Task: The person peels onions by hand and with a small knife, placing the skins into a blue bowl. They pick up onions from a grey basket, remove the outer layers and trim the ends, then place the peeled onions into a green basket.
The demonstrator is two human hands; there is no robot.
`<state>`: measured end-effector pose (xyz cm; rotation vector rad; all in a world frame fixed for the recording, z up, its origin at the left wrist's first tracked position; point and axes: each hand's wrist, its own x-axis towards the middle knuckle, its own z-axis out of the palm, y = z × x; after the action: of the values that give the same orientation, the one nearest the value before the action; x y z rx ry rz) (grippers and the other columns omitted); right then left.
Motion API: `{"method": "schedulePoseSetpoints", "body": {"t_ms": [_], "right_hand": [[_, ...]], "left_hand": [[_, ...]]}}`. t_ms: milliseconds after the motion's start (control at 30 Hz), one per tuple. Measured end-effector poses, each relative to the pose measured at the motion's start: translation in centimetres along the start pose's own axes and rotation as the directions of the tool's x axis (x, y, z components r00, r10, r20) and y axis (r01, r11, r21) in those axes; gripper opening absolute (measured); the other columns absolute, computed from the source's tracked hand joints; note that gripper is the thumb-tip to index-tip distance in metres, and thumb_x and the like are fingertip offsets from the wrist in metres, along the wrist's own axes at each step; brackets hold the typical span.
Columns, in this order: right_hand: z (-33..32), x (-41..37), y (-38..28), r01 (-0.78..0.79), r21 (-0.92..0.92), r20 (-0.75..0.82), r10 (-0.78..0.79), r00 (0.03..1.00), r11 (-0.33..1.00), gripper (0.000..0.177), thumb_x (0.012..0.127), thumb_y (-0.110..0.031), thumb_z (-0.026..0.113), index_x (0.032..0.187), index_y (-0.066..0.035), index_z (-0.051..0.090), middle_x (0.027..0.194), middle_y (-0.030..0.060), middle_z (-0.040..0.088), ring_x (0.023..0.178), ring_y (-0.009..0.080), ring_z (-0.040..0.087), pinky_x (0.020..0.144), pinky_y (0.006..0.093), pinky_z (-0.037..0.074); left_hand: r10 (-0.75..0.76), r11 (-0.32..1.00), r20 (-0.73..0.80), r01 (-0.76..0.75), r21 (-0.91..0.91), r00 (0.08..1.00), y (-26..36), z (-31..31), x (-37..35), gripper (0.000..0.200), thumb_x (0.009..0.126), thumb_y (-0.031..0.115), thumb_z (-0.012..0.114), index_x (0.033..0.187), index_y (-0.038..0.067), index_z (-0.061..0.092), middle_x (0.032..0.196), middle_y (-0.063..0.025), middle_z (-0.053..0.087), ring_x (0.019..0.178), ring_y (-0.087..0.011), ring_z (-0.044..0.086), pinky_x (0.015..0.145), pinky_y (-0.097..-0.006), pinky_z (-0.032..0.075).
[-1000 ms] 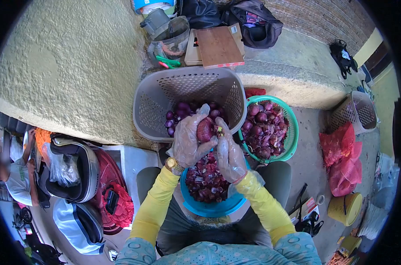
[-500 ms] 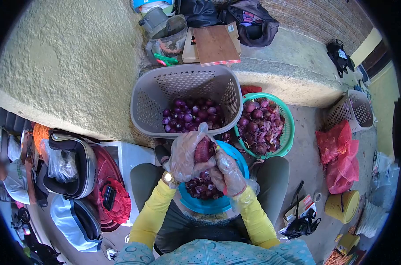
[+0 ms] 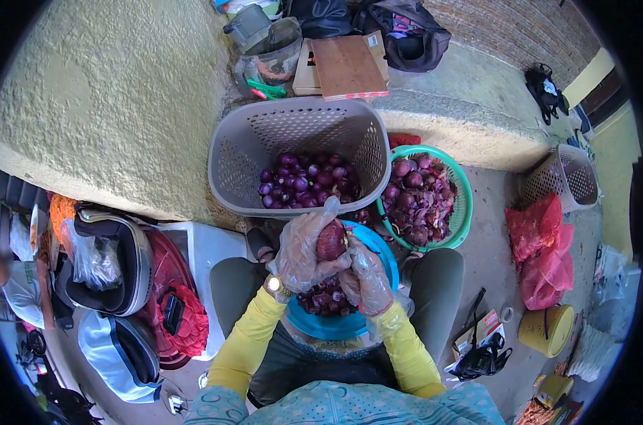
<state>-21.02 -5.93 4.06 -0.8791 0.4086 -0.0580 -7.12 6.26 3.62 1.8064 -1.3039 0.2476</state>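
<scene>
A large red onion [image 3: 331,242] is gripped in my left hand [image 3: 295,256], which wears a clear plastic glove. My right hand [image 3: 370,280], gloved too, has its fingers curled close against the onion's right side. Whatever those fingers may hold is hidden. Both hands are above a blue basin [image 3: 313,330] with dark purple onion pieces or skins in it. Beyond them stands a grey perforated basket [image 3: 229,157] containing several shiny peeled onions [image 3: 304,180]. To its right, a green colander [image 3: 465,205] is full of unpeeled onions and loose skins [image 3: 420,200].
Red mesh sacks [image 3: 544,255] and a yellow bucket [image 3: 548,330] are on the right. At left are a white box [image 3: 212,265], a red cloth [image 3: 187,326] and a helmet-like padded object [image 3: 116,262]. A brown board [image 3: 350,65] lies behind the basket. Another person [image 3: 27,287] is far left.
The onion has turned in my left hand, so more of its rounded side shows. Both hands have shifted only slightly and stay together above the basin.
</scene>
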Motion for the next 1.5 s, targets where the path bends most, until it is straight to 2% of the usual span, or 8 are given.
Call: {"method": "schedulePoseSetpoints", "body": {"t_ms": [300,500,833,1000,1033,1267,1433,1500], "right_hand": [[-0.7,-1.4,0.5,-0.067,0.051,0.05,0.064,0.997,0.996,0.052,0.107,-0.052,0.05,0.144,-0.015,0.05,0.065,-0.0073,0.039,0.048,0.0044,0.033,0.044,0.0211,0.025],[-3.0,-2.7,2.9,-0.525,0.187,-0.096,0.547,0.831,0.83,0.057,0.107,-0.055,0.047,0.145,-0.013,0.049,0.074,-0.0044,0.045,0.052,0.0055,0.036,0.045,0.023,0.03],[-5.9,-2.9,4.6,-0.213,-0.326,0.084,0.253,0.964,0.921,0.049,0.111,-0.041,0.045,0.14,-0.003,0.051,0.094,0.0018,0.061,0.073,0.0086,0.056,0.063,0.0251,0.049],[-5.3,-3.1,2.4,-0.007,-0.313,0.185,0.069,0.98,0.95,0.04,0.11,-0.03,0.051,0.137,0.001,0.053,0.105,0.0047,0.064,0.094,0.0101,0.062,0.077,0.0278,0.054],[-4.8,-2.8,0.8,0.028,-0.408,0.199,0.059,0.978,0.912,0.034,0.109,-0.025,0.054,0.132,0.001,0.056,0.104,0.0051,0.066,0.093,0.0109,0.064,0.078,0.0285,0.055],[-1.3,3.1,-9.1,0.263,-0.816,0.15,-0.251,0.956,0.515,0.042,0.076,-0.034,0.09,0.096,0.0,0.072,0.074,0.0085,0.072,0.068,0.0145,0.07,0.064,0.0321,0.055],[-0.2,8.6,-12.1,0.494,-0.864,0.367,-0.547,0.752,0.1,0.057,0.06,-0.046,0.096,0.083,-0.002,0.068,0.068,0.0069,0.066,0.061,0.0141,0.06,0.058,0.0329,0.049],[0.1,9.7,-12.7,0.479,-0.878,0.398,-0.529,0.749,0.017,0.065,0.056,-0.053,0.097,0.083,-0.001,0.069,0.069,0.0092,0.065,0.059,0.0169,0.06,0.057,0.034,0.048]], "left_hand": [[-0.013,0.987,0.072,0.024,-0.162,0.997,-0.6,-1.6,-0.6,0.081,0.08,0.049,0.082,0.139,0.003,0.051,0.144,-0.0229,0.057,0.112,-0.041,0.063,0.097,-0.0493,0.048],[-0.265,0.852,0.099,0.281,-0.442,0.959,-0.8,-1.1,-0.6,0.077,0.087,0.048,0.076,0.141,-0.001,0.049,0.139,-0.0238,0.06,0.116,-0.0372,0.063,0.105,-0.0464,0.046],[-0.343,0.702,0.065,0.302,-0.646,0.937,-1.0,0.0,0.3,0.066,0.099,0.031,0.066,0.15,0.001,0.039,0.158,-0.0228,0.04,0.144,-0.0276,0.042,0.119,-0.0415,0.034],[-0.528,0.287,0.198,0.393,-0.873,0.826,-0.8,-0.8,0.7,0.058,0.103,0.022,0.06,0.152,0.005,0.035,0.155,-0.0176,0.042,0.136,-0.0265,0.05,0.114,-0.0417,0.041],[-0.532,0.109,0.242,0.349,-0.931,0.812,-0.3,-1.2,1.3,0.057,0.104,0.024,0.059,0.152,0.006,0.035,0.152,-0.0158,0.044,0.132,-0.025,0.053,0.113,-0.0415,0.043],[-0.425,0.142,0.196,0.279,-0.95,0.884,-0.7,-0.9,3.6,0.063,0.105,0.052,0.051,0.146,0.005,0.043,0.147,-0.013,0.049,0.128,-0.0242,0.056,0.112,-0.0414,0.044],[-0.477,0.049,0.278,0.342,-0.939,0.834,-1.5,-0.2,5.6,0.054,0.11,0.049,0.04,0.136,0.003,0.053,0.14,-0.0128,0.055,0.124,-0.0234,0.058,0.11,-0.0373,0.044],[-0.539,0.411,0.227,0.488,-0.77,0.811,-2.0,-0.5,6.7,0.05,0.112,0.042,0.032,0.131,0.002,0.056,0.13,-0.0123,0.062,0.118,-0.0214,0.062,0.108,-0.0347,0.046]]}}
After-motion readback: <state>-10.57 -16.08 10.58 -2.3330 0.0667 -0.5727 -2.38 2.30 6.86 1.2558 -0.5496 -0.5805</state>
